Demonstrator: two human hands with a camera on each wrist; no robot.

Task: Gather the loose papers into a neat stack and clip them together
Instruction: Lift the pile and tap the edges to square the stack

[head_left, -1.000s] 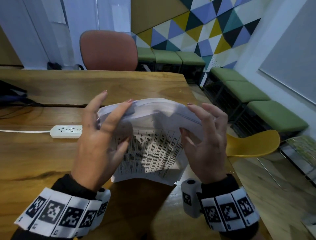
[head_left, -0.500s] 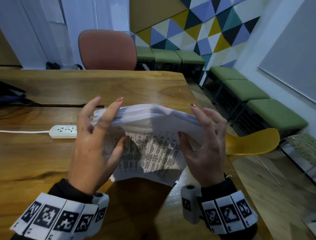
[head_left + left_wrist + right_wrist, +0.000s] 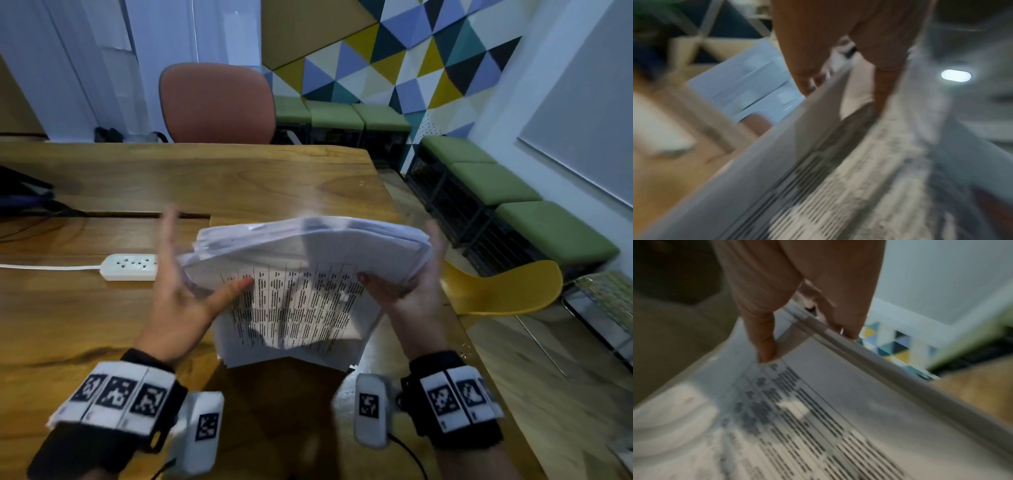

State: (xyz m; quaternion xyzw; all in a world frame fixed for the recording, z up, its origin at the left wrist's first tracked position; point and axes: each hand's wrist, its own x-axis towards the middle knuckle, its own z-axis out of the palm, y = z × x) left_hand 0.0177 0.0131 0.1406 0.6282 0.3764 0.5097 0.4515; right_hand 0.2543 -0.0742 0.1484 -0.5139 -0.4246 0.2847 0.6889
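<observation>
Wooden table [image 3: 239,178], papers [image 3: 301,308] between left hand [image 3: 178,301], right hand [image 3: 414,291]

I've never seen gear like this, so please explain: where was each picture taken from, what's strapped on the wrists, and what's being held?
No machine here: a person works with bare hands. The wide picture comes from a camera on the head, looking down. The two blurry close-ups come from small cameras strapped at each wrist, beside bands with black-and-white markers. The right hand grips a bundle of printed papers, thumb in front, fingers behind. The left hand, fingers straight, touches the other edge, its thumb on the front sheet. On the wooden table lies a white power strip. No clip shows on the papers.
</observation>
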